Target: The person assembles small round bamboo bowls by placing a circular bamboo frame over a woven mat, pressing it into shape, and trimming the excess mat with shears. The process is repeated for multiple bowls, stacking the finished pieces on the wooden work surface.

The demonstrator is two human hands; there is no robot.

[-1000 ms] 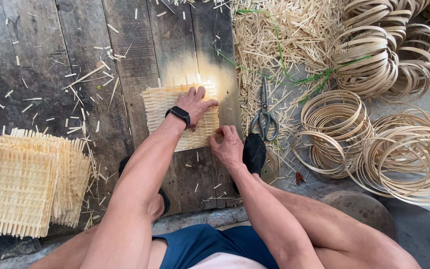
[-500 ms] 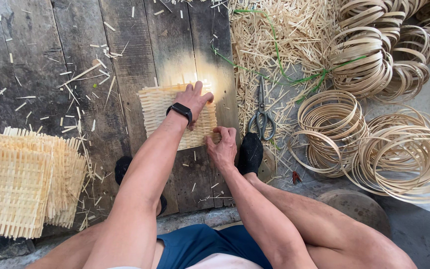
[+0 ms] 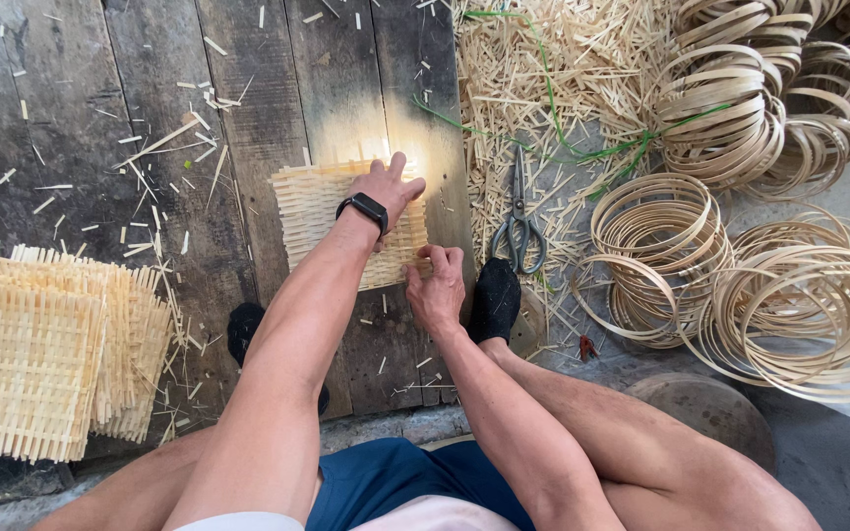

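A small square mat of woven bamboo strips [image 3: 319,211] lies on dark wooden planks [image 3: 248,118] in front of me. My left hand [image 3: 386,190], with a black watch on the wrist, presses flat on the mat's right half, fingers spread. My right hand [image 3: 435,285] pinches the mat's near right edge, fingers closed on the strip ends there. My forearms cross over the mat's near side and hide part of it.
A stack of finished woven mats [image 3: 41,344] sits at the left. Scissors [image 3: 516,221] lie to the right on a heap of bamboo offcuts [image 3: 543,88]. Several coiled bamboo hoops [image 3: 740,265] fill the right side. My black-socked feet [image 3: 494,295] rest beside the mat.
My right hand has shifted slightly up and right along the mat's near edge. My left hand stays pressed on the mat.
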